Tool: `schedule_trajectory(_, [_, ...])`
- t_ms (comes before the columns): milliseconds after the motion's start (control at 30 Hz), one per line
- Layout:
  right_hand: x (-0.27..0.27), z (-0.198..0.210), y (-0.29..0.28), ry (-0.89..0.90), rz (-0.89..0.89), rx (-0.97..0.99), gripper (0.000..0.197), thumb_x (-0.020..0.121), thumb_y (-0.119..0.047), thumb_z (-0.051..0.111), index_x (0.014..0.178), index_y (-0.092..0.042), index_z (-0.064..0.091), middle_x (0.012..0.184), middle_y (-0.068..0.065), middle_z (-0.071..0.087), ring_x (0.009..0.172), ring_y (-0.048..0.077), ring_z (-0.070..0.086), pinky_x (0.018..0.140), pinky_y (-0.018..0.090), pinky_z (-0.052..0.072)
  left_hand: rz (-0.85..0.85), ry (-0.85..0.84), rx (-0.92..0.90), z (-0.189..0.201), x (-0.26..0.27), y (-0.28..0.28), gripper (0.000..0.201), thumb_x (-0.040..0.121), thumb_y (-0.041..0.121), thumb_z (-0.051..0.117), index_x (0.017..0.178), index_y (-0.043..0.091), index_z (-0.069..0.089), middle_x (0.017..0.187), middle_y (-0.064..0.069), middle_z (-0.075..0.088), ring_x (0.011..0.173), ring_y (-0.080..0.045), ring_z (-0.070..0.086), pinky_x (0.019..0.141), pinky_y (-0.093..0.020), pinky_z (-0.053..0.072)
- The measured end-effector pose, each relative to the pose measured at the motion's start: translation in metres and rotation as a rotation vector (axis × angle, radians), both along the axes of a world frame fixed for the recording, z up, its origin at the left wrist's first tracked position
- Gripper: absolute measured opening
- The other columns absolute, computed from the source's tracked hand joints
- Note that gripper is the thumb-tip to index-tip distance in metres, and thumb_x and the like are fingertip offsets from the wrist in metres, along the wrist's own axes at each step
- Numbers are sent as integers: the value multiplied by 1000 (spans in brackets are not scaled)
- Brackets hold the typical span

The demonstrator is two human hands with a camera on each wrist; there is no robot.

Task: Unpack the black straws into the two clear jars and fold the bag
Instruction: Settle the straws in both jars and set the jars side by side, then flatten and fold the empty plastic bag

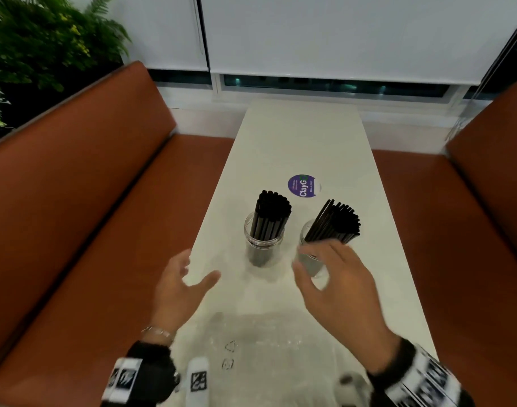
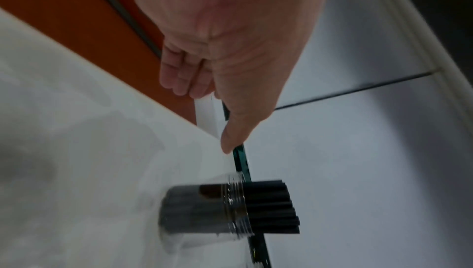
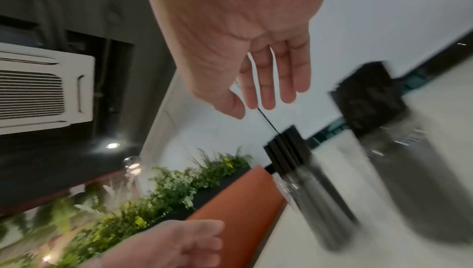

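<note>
The left hand [image 1: 182, 284] hovers over the left edge of the white table [image 1: 304, 136], to the left of the left jar [image 1: 263, 248]. Its fingers are relaxed and a little spread, and it holds nothing. In the left wrist view the fingers [image 2: 179, 74] hang loosely bent with the thumb pointing out.

The left jar is clear and stands upright on the table. It is filled with 1 bundle of black straws [image 1: 270, 217], which stand nearly straight and rise well above its rim.

To the right of the left jar, close but apart, stands the right jar [image 1: 311, 259], also clear. It holds a second bundle [image 1: 336, 223] of black straws, which leans to the right.

The right hand [image 1: 336, 286] is in front of the right jar and partly covers it. Its fingers are straight and spread, gripping nothing.

The clear bag [image 1: 266, 345] lies flat on the table, nearer to the person than the left jar, between the 2 wrists.

Behind the left jar, a round purple sticker [image 1: 302, 185] lies on the table.
</note>
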State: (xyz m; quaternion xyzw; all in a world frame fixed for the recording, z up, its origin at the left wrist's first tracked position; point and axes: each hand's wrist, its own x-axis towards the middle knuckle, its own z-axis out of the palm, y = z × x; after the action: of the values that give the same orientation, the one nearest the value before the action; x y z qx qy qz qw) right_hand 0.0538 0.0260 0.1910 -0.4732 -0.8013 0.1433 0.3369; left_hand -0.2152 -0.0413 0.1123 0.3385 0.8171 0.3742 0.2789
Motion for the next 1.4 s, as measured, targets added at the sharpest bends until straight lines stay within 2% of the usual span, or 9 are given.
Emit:
schedule_trajectory(167, [66, -70, -35, -260, -86, -642, 66, 80, -71, 72, 133, -37, 51, 118, -17, 63, 99, 5, 66, 88, 27, 55, 141, 43, -215, -16, 8, -87, 89, 78, 69, 75, 148, 19, 52, 135, 0, 66, 118, -20, 65, 102, -42, 51])
schedule_trajectory(333, [78, -121, -48, -206, -81, -943, 86, 77, -60, 84, 145, -26, 42, 113, -9, 63, 99, 10, 66, 84, 22, 50, 107, 27, -331, -58, 40, -116, 80, 80, 67, 76, 140, 18, 58, 110, 4, 66, 98, -16, 65, 87, -36, 50])
schedule_trajectory(467, [75, -134, -48, -50, -108, -990, 62, 84, -29, 88, 135, -18, 54, 90, -4, 69, 79, 4, 64, 60, 8, 41, 152, 150, -364, -81, 49, -121, 79, 77, 70, 76, 140, 24, 60, 125, -4, 65, 123, -27, 57, 104, -47, 48])
schedule_trajectory(567, [78, -142, -46, 36, -119, -990, 47, 84, -23, 87, 125, -17, 63, 87, -1, 72, 75, 12, 68, 65, 17, 48, 180, 224, -414, -87, 53, -124, 85, 74, 70, 78, 143, 27, 52, 137, -7, 61, 133, -32, 50, 109, -51, 42])
schedule_trajectory(733, [88, -142, -48, 95, -164, -918, 24, 79, -26, 92, 93, -19, 73, 84, 1, 73, 68, 16, 67, 66, 28, 57, 284, -43, -254, -86, 48, -126, 85, 79, 43, 89, 147, 15, 46, 115, -8, 65, 105, -30, 62, 95, -44, 52])
schedule_trajectory(900, [96, -136, -53, 86, -161, -769, 22, 81, -23, 90, 75, -19, 70, 76, -5, 74, 63, 8, 65, 58, 9, 49, 298, -72, -156, -71, 50, -130, 68, 78, 50, 87, 132, 22, 57, 97, -4, 66, 94, -26, 66, 84, -42, 53])
schedule_trajectory(1167, [111, -118, -47, 528, -34, -1032, 11, 95, 5, 71, 94, 4, 61, 95, 15, 83, 78, 27, 79, 67, 27, 63, 318, -258, 68, -60, 56, -135, 22, 96, 33, 75, 109, 16, 75, 97, 6, 69, 98, -20, 63, 88, -35, 49])
schedule_trajectory(1333, [123, -120, -43, 595, -80, -1014, 13, 98, 6, 66, 100, -2, 75, 93, 15, 83, 69, 26, 73, 66, 33, 63, 354, -319, 246, -44, 67, -126, 19, 105, 21, 61, 94, 12, 73, 57, 8, 47, 52, -16, 41, 46, -30, 49])
schedule_trajectory(1400, [127, -121, -41, 607, -91, -1015, 13, 99, 6, 65, 100, -2, 76, 90, 13, 82, 66, 23, 71, 66, 34, 63, 399, -287, 267, -40, 72, -119, 32, 107, 35, 56, 90, 13, 72, 48, 8, 41, 41, -10, 38, 45, -27, 44])
